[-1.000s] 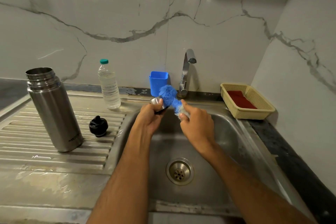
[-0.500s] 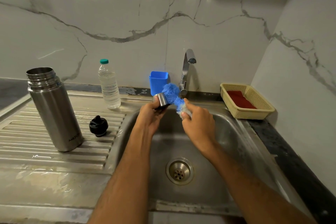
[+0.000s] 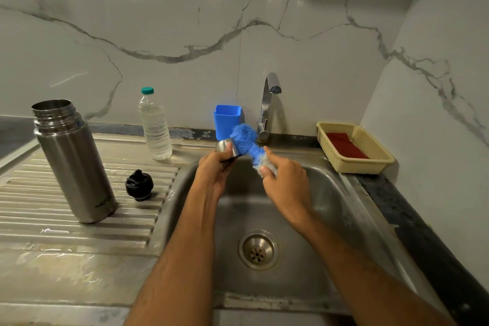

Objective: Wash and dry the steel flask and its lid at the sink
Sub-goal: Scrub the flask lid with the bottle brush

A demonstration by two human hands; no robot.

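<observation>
Above the sink (image 3: 344, 209) basin's rear edge, the left hand (image 3: 215, 169) grips the steel lid (image 3: 227, 147) while the right hand (image 3: 284, 180) holds the blue brush (image 3: 247, 144) against it; wet steel may slip and drop, and the flask (image 3: 72, 159) waits upright on the drainboard.

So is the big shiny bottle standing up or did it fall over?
Standing up. The steel flask sits upright on the ribbed draining board, its open mouth on top and no lid on it.

Left of the brushed steel sink (image 3: 330, 193) stands a satin metal flask (image 3: 75, 164); a matt black plastic stopper (image 3: 139, 185) beside it; glossy marble wall (image 3: 185, 21) behind.
</observation>
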